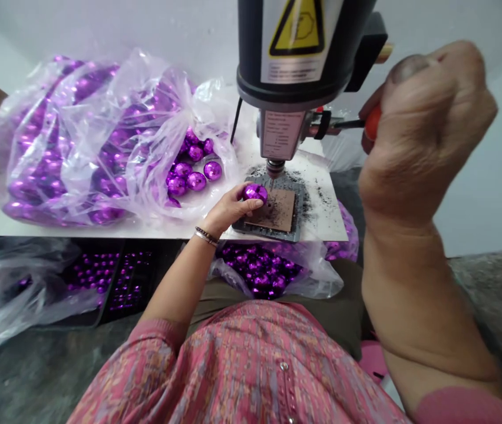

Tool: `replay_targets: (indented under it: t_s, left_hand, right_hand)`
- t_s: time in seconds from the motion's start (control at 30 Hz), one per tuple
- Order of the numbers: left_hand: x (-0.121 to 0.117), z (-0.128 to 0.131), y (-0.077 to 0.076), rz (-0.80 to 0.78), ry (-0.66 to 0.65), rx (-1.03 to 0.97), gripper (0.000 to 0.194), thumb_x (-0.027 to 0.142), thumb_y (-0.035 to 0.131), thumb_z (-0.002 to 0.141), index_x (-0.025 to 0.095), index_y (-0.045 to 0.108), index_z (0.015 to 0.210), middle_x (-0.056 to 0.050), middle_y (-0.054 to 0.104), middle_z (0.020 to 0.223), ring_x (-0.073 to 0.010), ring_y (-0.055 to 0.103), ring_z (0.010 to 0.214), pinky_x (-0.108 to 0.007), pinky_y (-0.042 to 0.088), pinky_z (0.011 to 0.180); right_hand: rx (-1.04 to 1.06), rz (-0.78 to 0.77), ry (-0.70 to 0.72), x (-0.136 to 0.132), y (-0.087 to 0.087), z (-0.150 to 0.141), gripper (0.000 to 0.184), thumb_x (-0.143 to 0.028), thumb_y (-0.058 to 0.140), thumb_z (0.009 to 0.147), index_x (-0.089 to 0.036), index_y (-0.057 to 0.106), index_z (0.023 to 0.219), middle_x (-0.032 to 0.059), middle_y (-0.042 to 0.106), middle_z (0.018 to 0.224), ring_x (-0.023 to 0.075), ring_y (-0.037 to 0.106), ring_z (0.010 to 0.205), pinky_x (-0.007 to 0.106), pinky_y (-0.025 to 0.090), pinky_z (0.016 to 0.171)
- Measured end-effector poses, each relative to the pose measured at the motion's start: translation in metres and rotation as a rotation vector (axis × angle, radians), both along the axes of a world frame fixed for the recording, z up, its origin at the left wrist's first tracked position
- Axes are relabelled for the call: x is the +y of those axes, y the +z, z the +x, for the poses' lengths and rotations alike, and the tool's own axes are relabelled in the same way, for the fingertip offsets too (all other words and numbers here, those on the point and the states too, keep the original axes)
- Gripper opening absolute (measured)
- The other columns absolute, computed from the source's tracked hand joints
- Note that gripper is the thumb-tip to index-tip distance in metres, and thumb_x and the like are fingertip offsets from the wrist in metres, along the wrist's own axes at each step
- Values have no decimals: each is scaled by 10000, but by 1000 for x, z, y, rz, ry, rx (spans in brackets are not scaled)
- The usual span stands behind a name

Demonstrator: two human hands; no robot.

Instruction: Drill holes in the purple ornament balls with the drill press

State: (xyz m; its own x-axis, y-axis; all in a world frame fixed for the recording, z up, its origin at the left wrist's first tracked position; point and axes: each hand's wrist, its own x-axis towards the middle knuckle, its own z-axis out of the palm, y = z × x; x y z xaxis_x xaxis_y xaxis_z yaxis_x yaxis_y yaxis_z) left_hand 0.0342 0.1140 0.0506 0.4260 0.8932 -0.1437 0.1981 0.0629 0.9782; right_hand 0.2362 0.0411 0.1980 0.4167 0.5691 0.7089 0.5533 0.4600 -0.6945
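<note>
A purple ball (255,192) sits above the upper left part of a brown board (283,207), just left of the drill bit (271,183); whether it touches the board I cannot tell. The left hand (232,210) is partly closed on it, thumb along the near side and fingers behind, the ball pinched at the fingertips. The left forearm reaches up and inward from the lower left, crossing the table's front edge, with bracelets (207,236) at the wrist.

The board lies on a grey base (297,227), whose near edge comes right to the front edge of the table (337,227). Dark crumbs (317,194) dot the strip between base and right table edge, the widest open room beside the drill. On the left, room is tight: a bag (136,182) opens close by the hand, loose balls (189,174) in its mouth.

The right hand (428,123) is raised beside the drill head (299,65), fist wrapped around the lever's red knob (372,122), elbow bent. Below the table's front edge, more balls (260,268) fill a second bag (321,282) near the lap.
</note>
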Motion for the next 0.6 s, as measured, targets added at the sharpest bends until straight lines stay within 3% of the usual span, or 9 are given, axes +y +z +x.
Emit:
replay_targets:
  t_s: [0.13, 0.27, 0.43, 0.6]
  left_hand:
    - [3, 9, 0, 126, -43, 189, 660, 435, 835, 780, 145, 694, 1355, -74, 771, 1162, -202, 703, 940, -306, 596, 824]
    - [3, 13, 0, 243, -17, 312, 696, 404, 845, 779, 132, 695, 1401, -98, 784, 1228, -270, 695, 1179, -366, 547, 1060]
    - [2, 21, 3, 261, -8, 353, 769, 290, 868, 751, 158, 658, 1479, -93, 776, 1338, -269, 695, 1231, -373, 524, 1121]
    - [-4, 31, 3, 384, -68, 435, 758, 215, 865, 750, 159, 652, 1476, -120, 714, 1468, -293, 655, 1347, -425, 474, 1224]
  right_hand:
    - [-5, -111, -16, 3, 13, 2, 362, -257, 418, 1028, -129, 249, 734, -32, 297, 643, -51, 321, 641, 186, 247, 743]
    - [-21, -141, 20, 6, 23, 5, 373, -300, 397, 1027, -130, 239, 735, -38, 337, 674, -79, 316, 667, 173, 235, 751]
    - [-3, -120, 82, 6, 22, 6, 357, -384, 337, 1019, -152, 271, 756, -49, 336, 650, -77, 336, 617, 169, 250, 718]
    - [-123, -131, 69, 3, 21, 8, 515, -549, 184, 1019, -129, 288, 740, -19, 317, 673, -81, 321, 675, 171, 228, 744]
